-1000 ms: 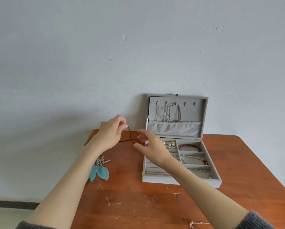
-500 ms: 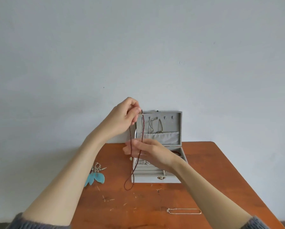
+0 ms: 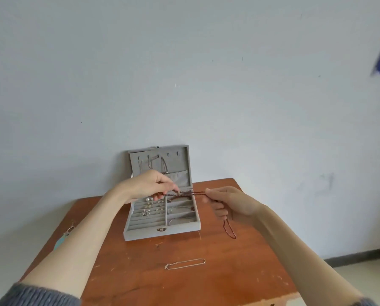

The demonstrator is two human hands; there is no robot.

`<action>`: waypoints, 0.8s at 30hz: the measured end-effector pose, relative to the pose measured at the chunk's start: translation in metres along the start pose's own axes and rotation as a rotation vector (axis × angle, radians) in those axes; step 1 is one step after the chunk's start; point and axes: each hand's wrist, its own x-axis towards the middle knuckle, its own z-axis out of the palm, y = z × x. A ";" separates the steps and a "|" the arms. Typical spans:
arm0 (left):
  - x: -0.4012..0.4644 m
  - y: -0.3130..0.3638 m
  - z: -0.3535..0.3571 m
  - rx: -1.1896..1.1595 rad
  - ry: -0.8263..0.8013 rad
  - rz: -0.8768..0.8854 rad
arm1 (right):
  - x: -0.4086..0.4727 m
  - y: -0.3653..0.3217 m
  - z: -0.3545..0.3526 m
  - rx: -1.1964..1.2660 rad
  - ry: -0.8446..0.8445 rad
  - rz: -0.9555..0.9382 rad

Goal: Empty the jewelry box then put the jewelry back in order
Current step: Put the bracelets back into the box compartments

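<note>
Notably, the dark red beaded necklace [image 3: 192, 193] was stretched level in the air above the far compartments of the open jewelry box [image 3: 162, 215], held between both hands. The left hand [image 3: 147, 186] pinched one end between thumb and fingertips, the other fingers curled; the right hand [image 3: 231, 205] had its fingers curled round the strand, and a loop of beads hung free below that hand over the table [image 3: 206, 283], near its right edge.

The box stood toward the far edge of the table, lid upright against the wall, with small earrings and chains in its trays and further chains on the lid hooks. A silver chain [image 3: 184, 263] lay on the wood between the box and the near edge. A blue feather earring [image 3: 60, 241] lay at the left edge, partly hidden by the left forearm.

Risks, as judged:
- The strand hung just over the open trays; slack in it could snag the pieces below and drag them out together.
- The free loop could knot or catch on the box's right corner if swung.
- The taut hold looked hard on a thin string; a sharp pull might break it and scatter beads.
- The left forearm could brush the feather earring off the left edge.
</note>
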 end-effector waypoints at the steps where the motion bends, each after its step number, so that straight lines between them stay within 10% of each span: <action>1: 0.006 0.003 0.007 -0.033 -0.084 -0.010 | -0.004 0.004 -0.009 -0.014 0.028 0.011; 11: 0.082 0.009 0.064 0.269 -0.329 -0.042 | -0.008 0.036 -0.064 0.106 0.170 0.076; 24: 0.207 -0.024 0.096 0.208 0.321 -0.096 | 0.015 0.072 -0.097 0.153 0.312 0.153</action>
